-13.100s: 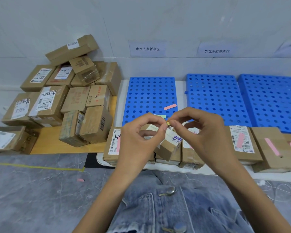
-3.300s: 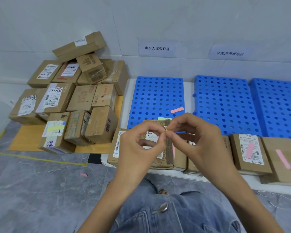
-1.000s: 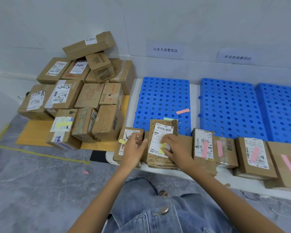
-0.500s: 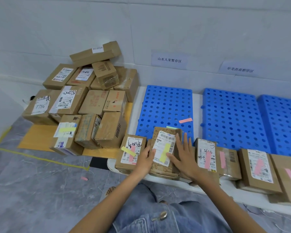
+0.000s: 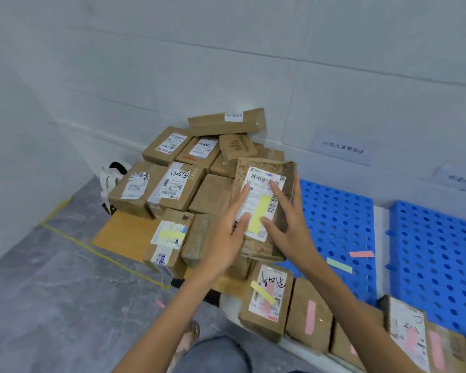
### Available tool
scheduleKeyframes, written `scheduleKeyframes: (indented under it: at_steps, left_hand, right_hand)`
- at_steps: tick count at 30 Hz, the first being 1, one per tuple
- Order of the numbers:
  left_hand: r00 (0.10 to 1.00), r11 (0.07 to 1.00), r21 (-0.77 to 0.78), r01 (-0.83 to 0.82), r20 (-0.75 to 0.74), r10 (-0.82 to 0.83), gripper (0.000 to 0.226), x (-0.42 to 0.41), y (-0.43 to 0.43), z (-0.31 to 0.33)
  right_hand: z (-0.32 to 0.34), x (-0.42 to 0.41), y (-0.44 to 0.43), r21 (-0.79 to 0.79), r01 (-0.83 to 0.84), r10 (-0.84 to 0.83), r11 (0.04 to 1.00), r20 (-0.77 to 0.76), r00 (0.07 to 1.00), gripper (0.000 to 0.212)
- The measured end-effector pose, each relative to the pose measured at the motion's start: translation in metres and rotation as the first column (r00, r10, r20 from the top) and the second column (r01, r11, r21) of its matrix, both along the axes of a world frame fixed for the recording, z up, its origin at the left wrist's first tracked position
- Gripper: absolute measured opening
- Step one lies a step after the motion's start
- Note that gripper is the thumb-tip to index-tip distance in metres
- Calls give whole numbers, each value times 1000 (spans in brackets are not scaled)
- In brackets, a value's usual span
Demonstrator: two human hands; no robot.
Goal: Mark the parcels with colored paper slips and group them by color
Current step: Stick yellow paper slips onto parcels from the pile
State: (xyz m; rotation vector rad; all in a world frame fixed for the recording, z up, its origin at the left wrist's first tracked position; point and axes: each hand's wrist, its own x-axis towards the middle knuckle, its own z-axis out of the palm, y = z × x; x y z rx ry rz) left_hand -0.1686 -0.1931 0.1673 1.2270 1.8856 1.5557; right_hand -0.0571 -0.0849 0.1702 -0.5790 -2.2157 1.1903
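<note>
A patterned brown parcel (image 5: 284, 181) with a white label and a yellow slip (image 5: 260, 214) is up in the air over the parcel pile (image 5: 172, 184). My left hand (image 5: 225, 238) and my right hand (image 5: 289, 224) carry it between them, with straight fingers and thumbs pressed on its face. In the pile, one box (image 5: 170, 238) also bears a yellow slip. Below my hands a row of boxes runs right: one (image 5: 267, 297) with a yellow and a pink slip, others (image 5: 310, 316) with pink slips.
Two blue perforated pallets (image 5: 339, 211) (image 5: 436, 238) lie at the right, with a loose pink slip (image 5: 361, 254) and a green slip (image 5: 339, 265) on the nearer one. The pile sits on a wooden board (image 5: 124, 235) against the wall. Yellow floor tape (image 5: 102, 257) borders it.
The yellow slip went onto the patterned parcel in the row. Both hands have since lifted that parcel up and left, over the pile, and my view has swung left.
</note>
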Motion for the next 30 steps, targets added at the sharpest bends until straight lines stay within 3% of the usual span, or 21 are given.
scheduleKeyframes:
  at_steps: [4, 10, 15, 22, 30]
  left_hand:
    - [995, 992, -70, -101, -14, 100, 50, -86, -51, 2]
    - [973, 961, -154, -229, 1, 232, 53, -219, -150, -20]
    - [974, 934, -309, -181, 78, 214, 50, -310, -209, -67]
    - [938, 902, -430, -22, 303, 167, 45, -346, -215, -139]
    - [949, 896, -444, 28, 294, 116, 55, -338, -204, -179]
  right_hand:
    - [3, -91, -41, -31, -101, 102, 994, 31, 994, 72]
    - [-17, -226, -123, -207, -280, 310, 937, 130, 942, 80]
    - [-62, -305, -179, -392, -232, 359, 890, 289, 888, 80]
    - [-115, -339, -190, -376, -117, 301, 919, 478, 825, 67]
    - [-135, -331, -181, -357, -39, 233, 933, 520, 822, 61]
